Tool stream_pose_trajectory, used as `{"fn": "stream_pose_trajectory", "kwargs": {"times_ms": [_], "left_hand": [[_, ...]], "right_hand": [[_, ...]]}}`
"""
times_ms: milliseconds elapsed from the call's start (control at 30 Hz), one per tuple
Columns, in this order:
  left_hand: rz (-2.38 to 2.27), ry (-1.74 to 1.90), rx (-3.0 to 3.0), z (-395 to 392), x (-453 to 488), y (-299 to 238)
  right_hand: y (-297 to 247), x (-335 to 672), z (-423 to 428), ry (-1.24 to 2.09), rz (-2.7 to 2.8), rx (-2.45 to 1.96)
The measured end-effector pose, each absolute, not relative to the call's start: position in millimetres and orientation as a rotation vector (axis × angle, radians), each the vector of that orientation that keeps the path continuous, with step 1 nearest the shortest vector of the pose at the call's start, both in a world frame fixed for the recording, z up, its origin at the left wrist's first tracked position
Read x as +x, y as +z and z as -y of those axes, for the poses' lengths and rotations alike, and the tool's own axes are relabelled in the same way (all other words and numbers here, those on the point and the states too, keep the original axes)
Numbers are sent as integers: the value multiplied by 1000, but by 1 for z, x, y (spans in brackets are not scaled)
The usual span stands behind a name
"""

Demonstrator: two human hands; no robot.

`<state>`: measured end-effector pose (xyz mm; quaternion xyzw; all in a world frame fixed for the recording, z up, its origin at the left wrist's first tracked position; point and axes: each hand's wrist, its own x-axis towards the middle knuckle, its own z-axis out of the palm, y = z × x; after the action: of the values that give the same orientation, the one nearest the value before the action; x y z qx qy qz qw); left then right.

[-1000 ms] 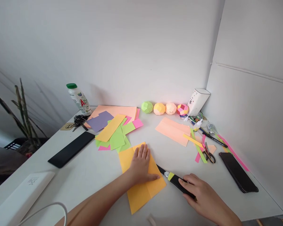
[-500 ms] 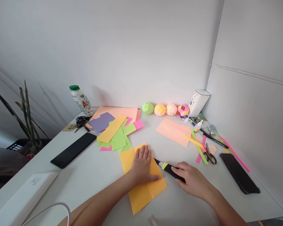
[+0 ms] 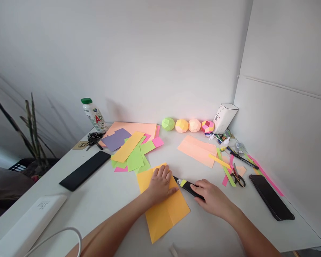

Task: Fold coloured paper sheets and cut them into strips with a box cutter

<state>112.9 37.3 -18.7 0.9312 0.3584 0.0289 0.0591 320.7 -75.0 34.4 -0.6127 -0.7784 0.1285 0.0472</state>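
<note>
My left hand lies flat with fingers together on an orange paper sheet on the white table. My right hand is closed round the black handle of a utility knife with a yellow slider. The knife's tip rests on the orange sheet just right of my left fingers.
Coloured paper pieces lie behind the sheet, with a black case, keys and a bottle to the left. Paper balls, a peach sheet, scissors, paper strips and a phone lie to the right.
My right hand has slid the knife up and to the left along the orange sheet, closer to my left hand. The left hand has stayed pressed on the paper.
</note>
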Motion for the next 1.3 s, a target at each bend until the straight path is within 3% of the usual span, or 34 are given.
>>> {"fn": "stream_pose_trajectory", "kwargs": {"times_ms": [133,367,900,1300], "left_hand": [[-1092,161,2806,-46,110,-22],[-1147,-35,2735,-49,113,-25],[-1160,109,2788,-50,112,-40],[-1164,10,2755,-48,113,-31]], "right_hand": [[32,323,86,368,2348,-1862],[33,326,102,365,2328,-1894],[31,332,64,335,2401,-1764],[33,327,52,305,2380,-1778]]}}
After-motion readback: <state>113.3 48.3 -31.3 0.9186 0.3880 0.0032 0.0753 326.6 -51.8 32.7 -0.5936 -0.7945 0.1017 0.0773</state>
